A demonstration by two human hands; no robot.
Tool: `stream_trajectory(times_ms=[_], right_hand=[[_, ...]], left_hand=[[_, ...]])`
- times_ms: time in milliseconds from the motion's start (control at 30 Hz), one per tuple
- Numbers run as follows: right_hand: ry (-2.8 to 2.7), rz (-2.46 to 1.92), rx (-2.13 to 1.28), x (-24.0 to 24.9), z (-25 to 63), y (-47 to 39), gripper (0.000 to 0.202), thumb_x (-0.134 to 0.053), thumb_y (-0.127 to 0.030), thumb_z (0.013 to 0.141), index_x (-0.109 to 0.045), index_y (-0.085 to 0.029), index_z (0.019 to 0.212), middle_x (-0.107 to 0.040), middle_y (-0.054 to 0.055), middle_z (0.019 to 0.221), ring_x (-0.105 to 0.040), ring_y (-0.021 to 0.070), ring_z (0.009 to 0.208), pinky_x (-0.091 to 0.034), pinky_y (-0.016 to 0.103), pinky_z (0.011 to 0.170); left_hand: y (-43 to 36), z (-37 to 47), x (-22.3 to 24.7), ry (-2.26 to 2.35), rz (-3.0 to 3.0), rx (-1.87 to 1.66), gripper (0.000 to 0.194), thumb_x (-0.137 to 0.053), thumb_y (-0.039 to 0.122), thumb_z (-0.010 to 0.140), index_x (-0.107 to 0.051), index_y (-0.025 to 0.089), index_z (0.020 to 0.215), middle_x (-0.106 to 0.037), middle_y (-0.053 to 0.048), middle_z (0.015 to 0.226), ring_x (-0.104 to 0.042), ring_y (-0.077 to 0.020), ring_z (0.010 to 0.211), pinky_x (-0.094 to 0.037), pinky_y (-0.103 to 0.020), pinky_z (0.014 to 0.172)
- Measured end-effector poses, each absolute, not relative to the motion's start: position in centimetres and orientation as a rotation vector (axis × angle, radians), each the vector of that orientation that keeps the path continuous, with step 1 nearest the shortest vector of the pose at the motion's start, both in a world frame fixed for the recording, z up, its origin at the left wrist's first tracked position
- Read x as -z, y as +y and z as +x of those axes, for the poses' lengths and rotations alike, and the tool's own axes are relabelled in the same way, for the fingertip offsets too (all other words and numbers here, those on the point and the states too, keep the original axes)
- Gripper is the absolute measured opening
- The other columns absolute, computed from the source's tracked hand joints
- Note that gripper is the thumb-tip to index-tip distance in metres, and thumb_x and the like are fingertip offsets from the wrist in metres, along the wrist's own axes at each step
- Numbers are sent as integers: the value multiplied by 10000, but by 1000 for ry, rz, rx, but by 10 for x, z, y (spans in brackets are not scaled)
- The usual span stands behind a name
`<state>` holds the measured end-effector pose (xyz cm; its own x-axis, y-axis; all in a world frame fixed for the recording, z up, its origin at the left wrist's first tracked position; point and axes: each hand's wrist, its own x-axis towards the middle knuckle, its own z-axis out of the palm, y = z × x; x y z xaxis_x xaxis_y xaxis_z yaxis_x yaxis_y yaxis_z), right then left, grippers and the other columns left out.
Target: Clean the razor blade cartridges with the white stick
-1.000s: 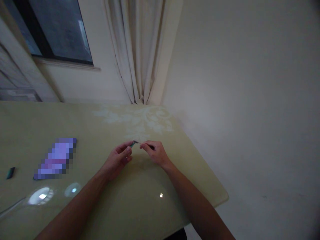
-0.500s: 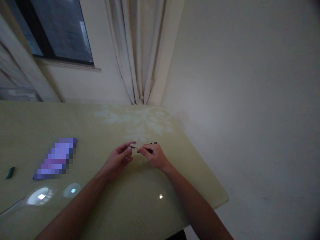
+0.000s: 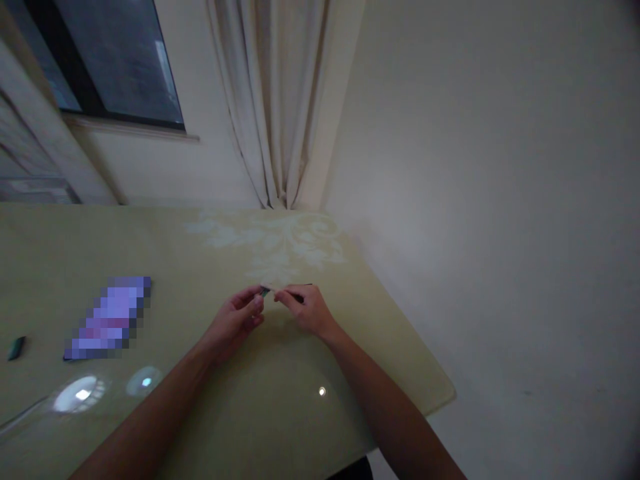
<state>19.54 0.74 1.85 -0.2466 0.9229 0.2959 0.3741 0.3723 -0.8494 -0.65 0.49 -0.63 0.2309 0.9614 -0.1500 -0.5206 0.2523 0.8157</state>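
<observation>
My left hand [image 3: 239, 322] pinches a small dark green object [image 3: 265, 291] between thumb and fingertips, over the middle of the table. Close on its right, my right hand [image 3: 307, 309] is closed on a thin tool [image 3: 273, 287] with a pale tip and a dark end showing behind the fingers. The pale tip touches or nearly touches the small object; which of the two is too small to tell.
On the glossy yellow-green table [image 3: 225, 413] a phone-like slab [image 3: 110, 320], pixelated, lies at the left. Beyond it are a small dark green piece [image 3: 17, 348] and a thin cable [image 3: 23, 417]. A wall [image 3: 500, 200] runs along the right, and a curtain [image 3: 275, 100] hangs behind.
The thin tool has turned slightly in my right hand, and its dark end shows less. The small object in my left hand is tilted differently. Both hands stay nearly in place.
</observation>
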Motion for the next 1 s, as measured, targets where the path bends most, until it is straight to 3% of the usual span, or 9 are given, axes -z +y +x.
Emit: stream_trajectory(times_ms=[433, 567, 1000], right_hand=[[-1772, -1145, -825, -19, 196, 8, 420, -633, -488, 991, -848, -147, 875, -610, -5, 636, -462, 124, 596, -330, 264, 592], [-1813, -1109, -871, -20, 197, 6, 419, -632, -493, 998, -853, -151, 900, -665, 9, 684, -496, 125, 615, -349, 258, 605], [-1827, -1059, -896, -22, 196, 4, 362, -658, -453, 976, -849, -163, 873, -633, -9, 664, -477, 118, 600, -336, 255, 605]], left_hand=[[5, -9, 5, 755, 721, -1140, 506, -1033, 364, 610, -839, 166, 1034, -567, 32, 704, -481, -62, 591, -439, -181, 543], [5, -8, 5, 752, 729, -1126, 497, -1021, 352, 637, -834, 155, 1053, -558, 32, 698, -482, -67, 591, -436, -188, 545], [4, -6, 4, 776, 751, -1110, 563, -1042, 393, 587, -837, 176, 1064, -572, 30, 741, -486, -61, 611, -463, -187, 561]])
